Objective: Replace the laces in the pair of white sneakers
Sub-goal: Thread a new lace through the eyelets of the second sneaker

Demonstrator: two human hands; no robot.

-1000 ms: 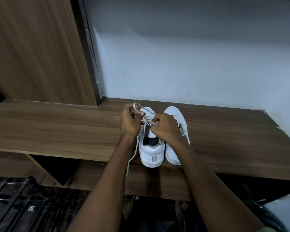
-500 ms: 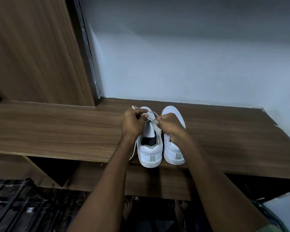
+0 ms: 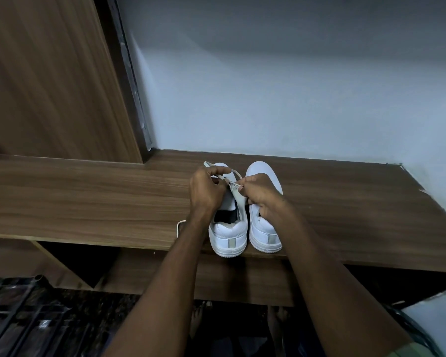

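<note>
Two white sneakers stand side by side, heels toward me, at the front edge of a wooden shelf [image 3: 88,197]. My left hand [image 3: 207,189] and my right hand [image 3: 262,195] meet over the left sneaker [image 3: 228,235]. Both pinch the white lace [image 3: 234,173], which loops over the toe of that shoe. A loose end of the lace lies on the shelf to the left of my left forearm. My right hand covers the middle of the right sneaker [image 3: 264,237], whose toe and heel show.
A wooden cabinet side [image 3: 49,81] rises at the left and a pale wall [image 3: 281,86] stands behind the shelf. A dark metal rack [image 3: 23,318] sits on the floor at the lower left. Bare feet show below the shelf.
My hands have drawn closer together over the left sneaker. The lace end that hung over the shelf edge has been drawn up and now lies curled on the shelf beside my forearm.
</note>
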